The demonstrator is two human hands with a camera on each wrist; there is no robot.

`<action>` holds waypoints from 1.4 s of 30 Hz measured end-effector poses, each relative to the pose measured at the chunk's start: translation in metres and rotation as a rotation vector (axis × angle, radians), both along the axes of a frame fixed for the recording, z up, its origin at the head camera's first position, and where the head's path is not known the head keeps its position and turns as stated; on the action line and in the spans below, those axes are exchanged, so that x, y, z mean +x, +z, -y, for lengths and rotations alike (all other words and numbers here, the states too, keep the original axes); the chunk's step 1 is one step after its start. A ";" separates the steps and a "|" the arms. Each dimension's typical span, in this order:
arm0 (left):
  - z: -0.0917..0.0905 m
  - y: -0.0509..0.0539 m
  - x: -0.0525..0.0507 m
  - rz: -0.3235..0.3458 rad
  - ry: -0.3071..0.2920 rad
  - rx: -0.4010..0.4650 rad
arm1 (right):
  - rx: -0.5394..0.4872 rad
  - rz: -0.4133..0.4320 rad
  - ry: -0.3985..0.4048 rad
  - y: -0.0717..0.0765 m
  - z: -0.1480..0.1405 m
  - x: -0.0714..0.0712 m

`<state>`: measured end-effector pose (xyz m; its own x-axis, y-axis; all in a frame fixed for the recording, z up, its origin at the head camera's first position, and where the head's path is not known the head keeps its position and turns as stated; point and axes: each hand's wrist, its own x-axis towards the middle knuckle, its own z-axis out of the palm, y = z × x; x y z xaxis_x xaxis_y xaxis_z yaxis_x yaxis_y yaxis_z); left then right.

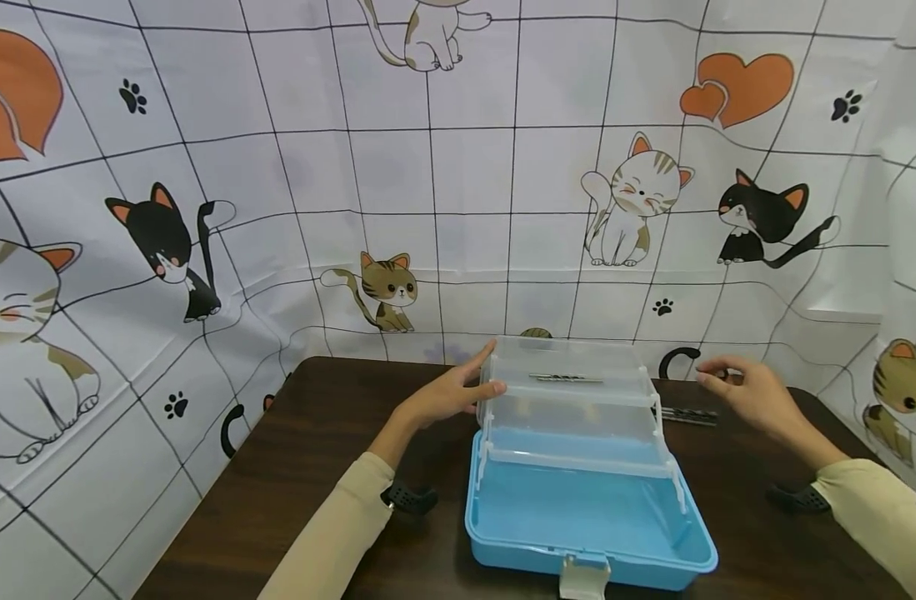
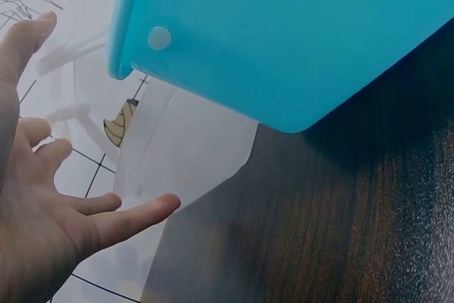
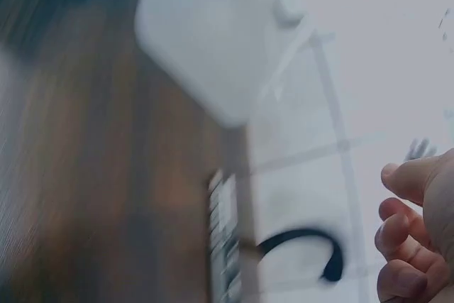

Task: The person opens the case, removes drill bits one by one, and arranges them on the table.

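A light blue toolbox (image 1: 588,546) stands on the table with its clear stacked trays (image 1: 570,408) raised toward the back. One drill bit (image 1: 566,378) lies in the top tray. My left hand (image 1: 453,392) is at the tray's upper left corner, fingers spread and thumb in front; its contact is partly hidden. To the right of the trays, my right hand (image 1: 750,392) is raised with curled fingers. It pinches what looks like a drill bit (image 3: 421,149), mostly hidden by the thumb. Below that hand, several drill bits (image 1: 686,415) lie on the table.
The dark wooden table (image 1: 277,500) backs onto a white sheet (image 1: 473,167) printed with cats and grid lines. A white latch (image 1: 583,577) hangs at the toolbox's front. Each wrist wears a black strap (image 1: 410,497).
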<state>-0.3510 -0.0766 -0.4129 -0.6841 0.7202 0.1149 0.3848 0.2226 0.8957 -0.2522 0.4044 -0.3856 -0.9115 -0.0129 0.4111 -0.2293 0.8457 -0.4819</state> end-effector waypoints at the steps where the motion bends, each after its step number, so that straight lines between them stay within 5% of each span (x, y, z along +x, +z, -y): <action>1: 0.001 0.001 0.000 -0.001 0.003 0.000 | -0.006 0.001 0.014 0.008 0.008 -0.002; 8: 0.003 0.001 -0.001 -0.003 0.005 0.003 | 0.071 -0.016 0.133 0.048 0.066 -0.007; 13: 0.001 0.002 -0.002 -0.003 -0.010 0.002 | 0.125 -0.010 0.289 0.062 0.098 -0.011; 22: 0.000 0.003 -0.002 -0.008 -0.018 0.010 | 0.203 0.053 0.491 0.057 0.127 -0.025; 42: 0.000 -0.002 -0.004 -0.025 -0.002 -0.025 | 0.318 0.094 0.571 0.057 0.138 -0.027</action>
